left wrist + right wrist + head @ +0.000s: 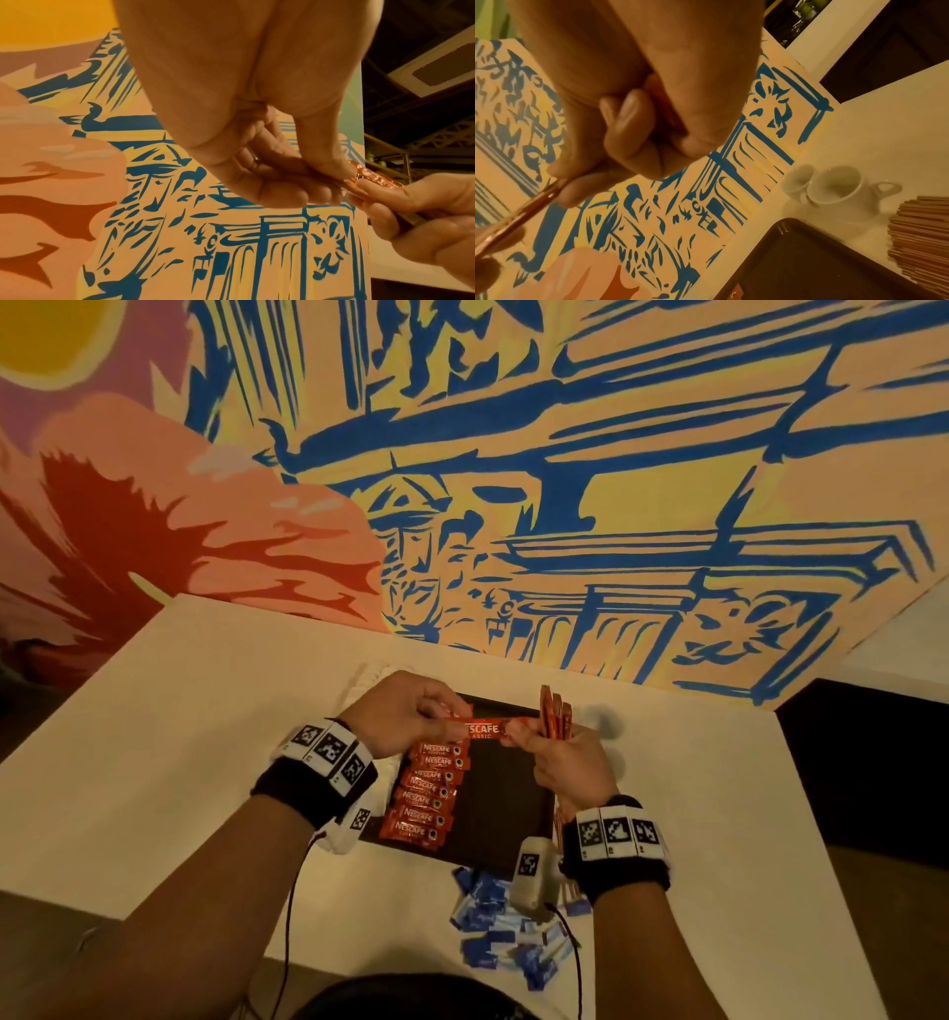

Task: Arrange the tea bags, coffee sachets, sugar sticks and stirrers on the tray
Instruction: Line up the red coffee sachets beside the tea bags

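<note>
red coffee sachet [480,730] lengthwise left-right over tray [506,793], both hands pinching ends: left [405,713], right [567,762].

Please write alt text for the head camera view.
Both hands hold one red Nescafe sachet above a dark tray; the right hand also holds spare sachets. A sachet column fills the tray's left side.

left hand [257,142]: thumb and fingers pinch one end of sachet [370,176] | right hand [421,213]: grips sachet's other end, lower right | behind: mural [180,233], blue lines on orange
</note>
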Demonstrator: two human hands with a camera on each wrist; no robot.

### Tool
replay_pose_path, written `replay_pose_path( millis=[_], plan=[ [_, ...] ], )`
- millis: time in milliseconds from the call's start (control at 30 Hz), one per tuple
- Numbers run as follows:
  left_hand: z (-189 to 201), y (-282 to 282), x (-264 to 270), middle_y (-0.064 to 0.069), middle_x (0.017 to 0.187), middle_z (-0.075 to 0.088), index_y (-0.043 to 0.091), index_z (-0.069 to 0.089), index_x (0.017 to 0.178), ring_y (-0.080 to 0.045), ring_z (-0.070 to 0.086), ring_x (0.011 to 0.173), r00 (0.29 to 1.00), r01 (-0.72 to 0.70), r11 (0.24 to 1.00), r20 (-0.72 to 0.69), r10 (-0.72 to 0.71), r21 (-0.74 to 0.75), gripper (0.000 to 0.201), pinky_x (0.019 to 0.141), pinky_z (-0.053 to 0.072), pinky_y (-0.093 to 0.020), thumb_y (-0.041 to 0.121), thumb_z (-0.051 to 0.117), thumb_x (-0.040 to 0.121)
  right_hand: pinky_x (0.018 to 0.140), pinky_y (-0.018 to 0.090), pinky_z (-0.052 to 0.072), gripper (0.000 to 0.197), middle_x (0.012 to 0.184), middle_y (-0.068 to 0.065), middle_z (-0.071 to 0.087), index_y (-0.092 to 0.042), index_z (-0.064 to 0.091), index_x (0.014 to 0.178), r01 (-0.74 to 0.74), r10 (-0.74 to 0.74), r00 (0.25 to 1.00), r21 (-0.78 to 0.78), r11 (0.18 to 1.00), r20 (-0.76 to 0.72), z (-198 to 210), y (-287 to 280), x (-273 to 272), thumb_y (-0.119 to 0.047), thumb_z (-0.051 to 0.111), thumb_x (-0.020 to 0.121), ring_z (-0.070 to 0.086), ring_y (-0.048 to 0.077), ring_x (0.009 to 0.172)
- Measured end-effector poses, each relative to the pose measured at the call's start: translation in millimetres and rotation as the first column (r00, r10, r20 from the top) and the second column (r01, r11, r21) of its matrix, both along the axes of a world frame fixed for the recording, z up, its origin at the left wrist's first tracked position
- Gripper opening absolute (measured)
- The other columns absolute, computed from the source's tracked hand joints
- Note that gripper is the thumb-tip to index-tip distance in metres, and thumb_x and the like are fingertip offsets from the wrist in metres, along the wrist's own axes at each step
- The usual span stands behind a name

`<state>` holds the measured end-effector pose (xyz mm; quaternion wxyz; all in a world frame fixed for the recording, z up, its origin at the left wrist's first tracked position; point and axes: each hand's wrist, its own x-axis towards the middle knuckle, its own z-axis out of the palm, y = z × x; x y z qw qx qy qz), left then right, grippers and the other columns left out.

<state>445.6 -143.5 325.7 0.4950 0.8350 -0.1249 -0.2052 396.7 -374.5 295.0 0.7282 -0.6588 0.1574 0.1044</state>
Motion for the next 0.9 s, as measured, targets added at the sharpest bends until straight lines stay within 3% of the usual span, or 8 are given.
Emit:
replay_pose_path(
  millis=[67,200,300,400,567,733,833,900],
  plan=[
    [-4.6,7.4,11.3,-0.001,0.097,0.076,0.029,0.073,0.106,-0.014,0.072,0.089,1.0,0.021,1.0,0.018,-0.021,0.013,0.027,0.082,0.059,-0.035,0.02,0.081,0.082,0.038,0.021,0.027,0.017,0.092,0.012,0.078,-0.008,0.076,0.094,-0.001,0.0,1.0,-0.013,1.0,-0.027,-3.3,8.5,8.1,-0.024,0.076,0.088,0.038,0.01,0.043],
    [-13.0,11.1,25.5,0.018,0.105,0.066,0.036,0.068,0.121,-0.005,0.061,0.1,0.977,0.079,0.971,0.176,-0.12,0.228,0.044,0.086,0.05,-0.027,0.032,0.083,0.079,0.038,0.022,0.028,0.023,0.09,0.02,0.075,-0.009,0.076,0.089,0.058,-0.062,0.996,-0.055,0.997,-0.069,-14.3,19.4,26.5,-0.031,0.081,0.084,0.037,0.011,0.043],
    [-17.0,10.3,36.5,0.012,0.11,0.065,0.036,0.066,0.124,-0.009,0.056,0.103,0.932,0.089,0.914,0.29,-0.217,0.397,0.043,0.09,0.048,-0.033,0.043,0.077,0.083,0.038,0.021,0.029,0.02,0.09,0.012,0.078,-0.009,0.073,0.092,0.07,-0.073,0.995,-0.042,0.997,-0.069,-18.8,27.3,35.3,-0.028,0.078,0.087,0.037,0.011,0.044],
    [-27.5,14.4,52.9,0.011,0.109,0.064,0.036,0.067,0.123,-0.007,0.052,0.1,0.908,0.098,0.902,0.333,-0.254,0.419,0.038,0.091,0.046,-0.034,0.045,0.072,0.086,0.038,0.02,0.03,0.024,0.092,0.01,0.078,-0.011,0.073,0.097,0.085,-0.088,0.993,-0.03,0.996,-0.077,-24.0,33.9,42.0,-0.034,0.075,0.089,0.038,0.007,0.042],
    [-52.4,36.2,96.7,0.004,0.11,0.07,0.027,0.071,0.121,-0.017,0.063,0.099,0.95,-0.047,0.942,0.306,-0.061,0.334,0.041,0.094,0.051,-0.042,0.04,0.078,0.083,0.047,0.023,0.034,0.041,0.078,0.0,0.063,-0.02,0.074,0.101,0.21,-0.232,0.958,-0.139,0.968,-0.167,-39.1,36.2,50.8,-0.059,0.062,0.092,0.042,0.006,0.052],
    [-93.7,44.0,151.2,0.003,0.109,0.072,0.027,0.071,0.116,-0.016,0.065,0.098,0.974,-0.178,0.907,0.198,0.107,0.382,0.037,0.093,0.051,-0.034,0.038,0.08,0.082,0.046,0.022,0.033,0.043,0.071,-0.003,0.05,-0.016,0.069,0.108,0.203,-0.222,0.938,-0.097,0.974,-0.265,-47.4,37.6,50.6,-0.055,0.054,0.099,0.041,0.006,0.052],
    [-124.0,30.7,168.4,0.002,0.111,0.072,0.027,0.072,0.108,-0.02,0.066,0.102,0.989,-0.109,0.858,0.143,0.042,0.501,0.027,0.088,0.051,-0.031,0.037,0.078,0.084,0.044,0.023,0.032,0.041,0.07,-0.002,0.048,-0.014,0.065,0.111,0.172,-0.186,0.925,-0.071,0.982,-0.331,-56.0,41.4,48.4,-0.05,0.048,0.103,0.039,0.007,0.05],
    [-143.8,19.3,174.3,0.001,0.118,0.069,0.029,0.072,0.11,-0.023,0.061,0.109,0.99,-0.018,0.807,0.125,-0.07,0.591,0.027,0.092,0.049,-0.034,0.041,0.073,0.087,0.047,0.024,0.034,0.039,0.069,-0.002,0.048,-0.013,0.064,0.111,0.162,-0.172,0.918,-0.059,0.985,-0.358,-59.8,42.7,46.1,-0.047,0.046,0.104,0.041,0.008,0.05]
  ],
)
